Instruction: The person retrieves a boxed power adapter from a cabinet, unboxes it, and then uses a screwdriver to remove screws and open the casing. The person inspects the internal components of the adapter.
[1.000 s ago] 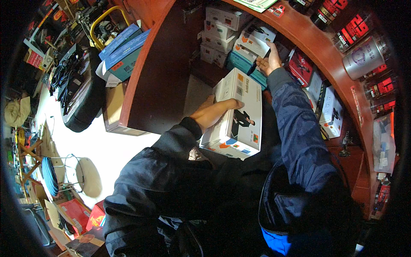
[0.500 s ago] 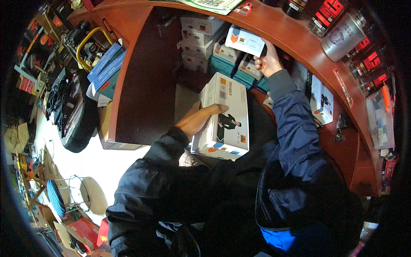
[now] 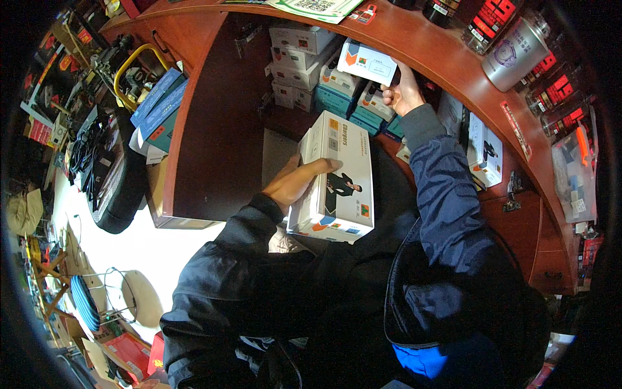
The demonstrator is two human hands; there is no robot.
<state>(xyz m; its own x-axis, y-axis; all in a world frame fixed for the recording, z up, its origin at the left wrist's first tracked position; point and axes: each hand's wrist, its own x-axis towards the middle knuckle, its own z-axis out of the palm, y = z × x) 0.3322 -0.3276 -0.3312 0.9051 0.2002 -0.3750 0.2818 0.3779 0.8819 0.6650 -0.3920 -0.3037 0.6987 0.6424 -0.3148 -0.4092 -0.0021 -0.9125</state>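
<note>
Hands well apart, each with its own load: from my remote seat I see the left hand [image 3: 295, 181] pressed to the side of a large white box [image 3: 350, 175], thumb across its printed face, the other fingers partly hidden. The box sits tilted in front of the dark-jacketed body; what bears its weight from below I cannot tell. Up and to the right, the right hand [image 3: 405, 96] is closed on one end of a small white box [image 3: 366, 63] at the mouth of a cabinet.

Just beneath and behind that box, white and teal cartons [image 3: 333, 102] crowd the shelf, with a stack of white boxes [image 3: 299, 63] to their left. The curved counter [image 3: 421, 48] runs directly over the right hand and cuts off my view of the deeper shelf, while a dark side panel [image 3: 220, 129] walls in the left. The right sleeve [image 3: 447, 188] covers part of the cabinet; beyond it stands another white box [image 3: 486, 152].

On the countertop, a silver canister [image 3: 516, 55] stands among dark bottles with red labels, near a clear bag [image 3: 575, 178]. At far left, cables [image 3: 86, 139] lie heaped on a black seat [image 3: 123, 194], and a blue striped stool [image 3: 84, 303] stands on the bright floor.
</note>
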